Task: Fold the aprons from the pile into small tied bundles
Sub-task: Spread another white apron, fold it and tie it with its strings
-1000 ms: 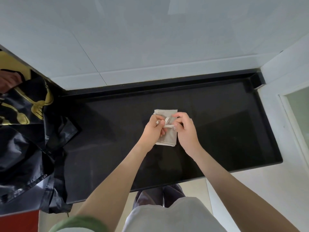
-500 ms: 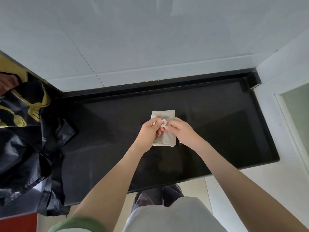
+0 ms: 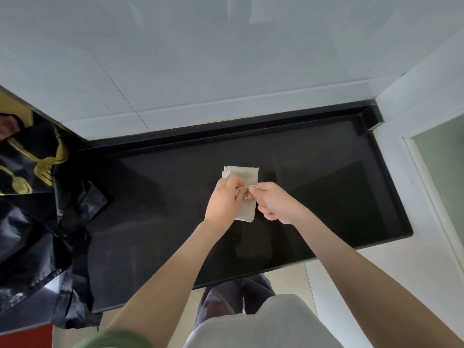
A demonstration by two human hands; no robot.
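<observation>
A beige apron [image 3: 244,173] lies folded into a small rectangle in the middle of the black counter [image 3: 326,192]. Its thin beige tie [image 3: 244,188] runs across the top of the bundle between my two hands. My left hand [image 3: 224,202] rests on the bundle's left side and pinches one end of the tie. My right hand [image 3: 273,203] sits at the bundle's right edge with its fingers curled, pinching the other end. The lower part of the bundle is partly hidden by both hands.
A heap of black aprons with gold print [image 3: 30,197] covers the counter's left end and hangs over its front edge. White tiled wall [image 3: 226,71] stands behind the counter, and a white wall with a glass pane [image 3: 442,172] closes the right side.
My right hand has drawn away to the right with the tie, stretching it across the bundle. The left hand has stayed on the bundle's left side.
</observation>
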